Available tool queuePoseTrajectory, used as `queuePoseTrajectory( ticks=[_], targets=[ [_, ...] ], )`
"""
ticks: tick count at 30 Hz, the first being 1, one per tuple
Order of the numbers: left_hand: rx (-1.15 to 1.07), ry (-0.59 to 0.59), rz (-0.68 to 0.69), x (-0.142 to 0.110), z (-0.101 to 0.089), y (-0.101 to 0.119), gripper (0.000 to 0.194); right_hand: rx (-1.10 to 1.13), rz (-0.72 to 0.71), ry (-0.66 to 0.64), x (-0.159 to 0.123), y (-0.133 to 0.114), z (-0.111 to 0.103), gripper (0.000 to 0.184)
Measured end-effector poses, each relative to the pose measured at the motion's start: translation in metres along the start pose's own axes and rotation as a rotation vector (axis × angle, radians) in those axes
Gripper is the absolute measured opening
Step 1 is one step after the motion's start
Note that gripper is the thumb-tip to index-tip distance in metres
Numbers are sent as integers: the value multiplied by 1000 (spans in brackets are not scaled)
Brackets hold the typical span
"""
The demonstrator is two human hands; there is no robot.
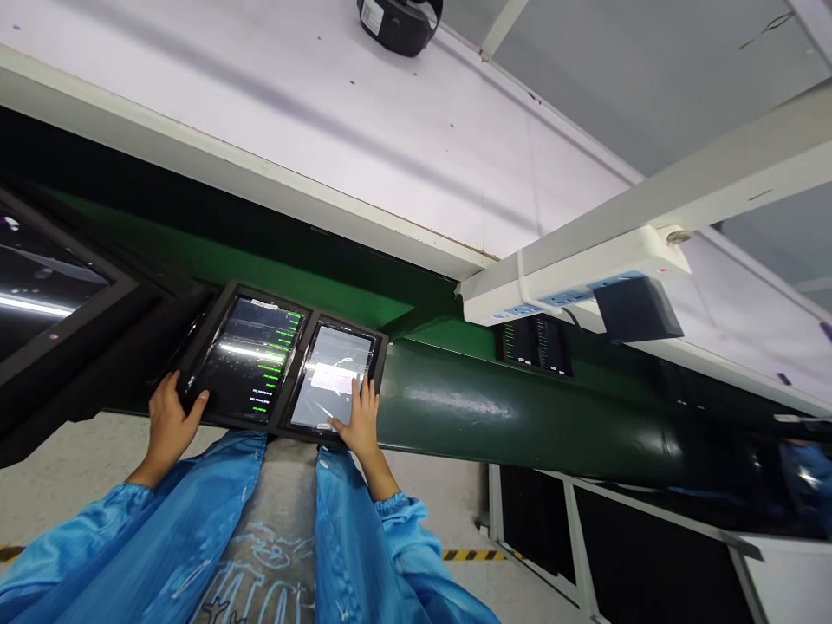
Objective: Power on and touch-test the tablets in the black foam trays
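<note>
Two tablets lie side by side in a black tray [278,418] in front of me. Green and white text lines the dark screen of the left tablet [237,364]; the right tablet [334,351] has a light grey screen with a white box on it. My left hand [172,422] rests at the tray's near left corner, thumb apart from the fingers. Spread over the lower right of the light screen is my right hand [360,422], its fingertips and thumb at the glass, covering part of the white box. Neither hand is closed round anything.
The tray sits on a green conveyor belt [448,399]. More black trays with screens [39,286] stand at the left. A second tray of tablets [534,345] lies farther right, below a power strip [572,282]. A black headset-like device [399,26] rests on the white shelf [273,104].
</note>
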State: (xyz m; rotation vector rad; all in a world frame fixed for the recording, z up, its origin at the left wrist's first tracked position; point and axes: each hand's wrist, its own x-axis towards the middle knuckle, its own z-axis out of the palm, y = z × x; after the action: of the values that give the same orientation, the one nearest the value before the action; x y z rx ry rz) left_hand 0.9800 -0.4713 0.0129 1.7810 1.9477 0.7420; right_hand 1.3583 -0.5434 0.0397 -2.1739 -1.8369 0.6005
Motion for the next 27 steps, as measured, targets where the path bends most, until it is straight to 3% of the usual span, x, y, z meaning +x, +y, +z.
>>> queuePoseTrajectory(
  ticks=[3,6,11,17,21,27],
  targets=[
    [-3,9,-3,2,2,-1,83,59,93,210,22,9,-3,64],
    [-6,13,-15,5,5,-3,84,102,114,328,44,15,-11,54],
    [18,47,-39,6,12,-4,81,87,44,279,60,17,-19,45],
    [33,70,-58,5,15,3,79,34,-38,142,61,11,-20,68],
    [42,77,-52,5,16,3,77,3,-10,120,68,9,-22,59],
    [49,85,-42,4,17,1,76,-53,32,118,110,3,-39,49]
  ],
)
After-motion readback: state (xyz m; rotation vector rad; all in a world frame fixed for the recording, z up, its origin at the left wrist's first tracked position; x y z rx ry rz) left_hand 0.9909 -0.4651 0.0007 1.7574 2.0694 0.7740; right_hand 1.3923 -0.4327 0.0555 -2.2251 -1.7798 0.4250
